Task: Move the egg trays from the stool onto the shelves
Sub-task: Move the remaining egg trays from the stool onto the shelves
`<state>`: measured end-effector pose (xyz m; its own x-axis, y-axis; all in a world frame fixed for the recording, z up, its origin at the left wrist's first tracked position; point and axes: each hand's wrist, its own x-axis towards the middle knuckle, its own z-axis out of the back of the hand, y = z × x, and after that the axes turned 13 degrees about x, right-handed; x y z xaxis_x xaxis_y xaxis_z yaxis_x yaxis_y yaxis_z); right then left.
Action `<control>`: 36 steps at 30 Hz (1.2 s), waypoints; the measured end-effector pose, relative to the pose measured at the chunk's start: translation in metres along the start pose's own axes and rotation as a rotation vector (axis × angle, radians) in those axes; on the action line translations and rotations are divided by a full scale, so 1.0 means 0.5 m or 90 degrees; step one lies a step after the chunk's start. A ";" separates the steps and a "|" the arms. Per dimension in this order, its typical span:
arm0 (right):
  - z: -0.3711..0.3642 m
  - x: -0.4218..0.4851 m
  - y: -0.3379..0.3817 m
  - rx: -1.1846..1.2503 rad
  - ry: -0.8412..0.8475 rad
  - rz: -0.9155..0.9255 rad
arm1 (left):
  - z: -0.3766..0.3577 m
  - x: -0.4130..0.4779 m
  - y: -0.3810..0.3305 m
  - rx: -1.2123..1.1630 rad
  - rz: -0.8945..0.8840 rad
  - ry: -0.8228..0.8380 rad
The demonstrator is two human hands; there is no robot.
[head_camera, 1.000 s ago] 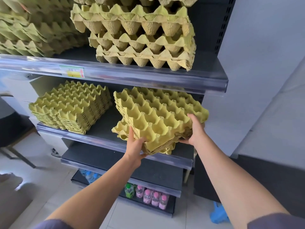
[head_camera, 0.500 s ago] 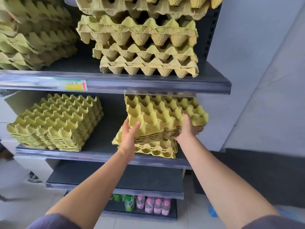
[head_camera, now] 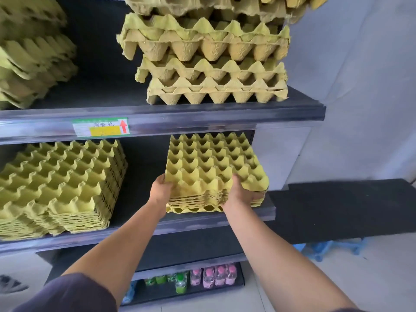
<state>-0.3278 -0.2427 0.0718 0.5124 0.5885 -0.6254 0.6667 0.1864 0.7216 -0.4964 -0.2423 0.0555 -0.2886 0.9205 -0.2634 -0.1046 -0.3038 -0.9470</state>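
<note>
A stack of yellow-green egg trays [head_camera: 213, 163] rests on the right part of the middle shelf [head_camera: 198, 219], on top of a lower tray. My left hand [head_camera: 161, 190] grips the stack's front left corner. My right hand [head_camera: 240, 192] grips its front edge toward the right. A taller stack of egg trays [head_camera: 60, 188] stands on the left of the same shelf. The stool is not in view.
The upper shelf [head_camera: 202, 115] carries a loosely piled stack of trays [head_camera: 213, 61] on the right and another [head_camera: 31, 55] on the left. A price label [head_camera: 101, 127] sits on its rail. Bottles [head_camera: 209, 276] stand on the bottom shelf. A dark ledge [head_camera: 346, 206] is at the right.
Both hands have pushed the held stack of trays further back onto the middle shelf and squared it over the tray beneath. The view has moved closer to the shelves.
</note>
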 end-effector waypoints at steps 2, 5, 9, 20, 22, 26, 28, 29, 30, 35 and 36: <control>0.010 0.011 -0.006 -0.005 0.016 -0.005 | -0.001 0.005 0.018 0.035 0.012 0.009; 0.026 0.013 -0.001 -0.018 0.020 0.022 | 0.000 0.008 0.023 0.066 0.004 0.007; 0.055 0.033 0.011 -0.078 -0.041 0.156 | 0.003 0.014 0.024 0.063 0.015 0.013; 0.093 0.137 0.082 -0.126 0.176 0.156 | -0.001 0.016 0.030 0.002 0.041 0.030; 0.084 0.133 0.081 -0.104 0.170 0.186 | 0.006 0.017 0.025 -0.027 0.027 0.035; 0.065 0.116 0.065 -0.090 0.176 0.220 | 0.033 0.037 0.013 -0.042 -0.006 0.024; 0.058 0.113 0.057 -0.090 0.171 0.217 | 0.040 0.050 0.008 -0.050 -0.007 0.016; 0.054 0.113 0.055 -0.086 0.171 0.217 | 0.040 0.056 0.005 -0.055 -0.004 0.012; 0.051 0.114 0.054 -0.083 0.176 0.221 | 0.039 0.061 0.004 -0.060 0.000 0.006; 0.046 0.112 0.068 -0.095 0.193 0.289 | 0.035 0.069 0.012 -0.091 0.011 -0.012; 0.045 0.109 0.073 -0.091 0.201 0.302 | 0.034 0.069 0.014 -0.104 0.013 -0.018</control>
<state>-0.2634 -0.2214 0.0574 0.5359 0.8355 -0.1216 0.3132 -0.0630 0.9476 -0.5233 -0.2168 0.0430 -0.3159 0.9064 -0.2805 0.0576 -0.2768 -0.9592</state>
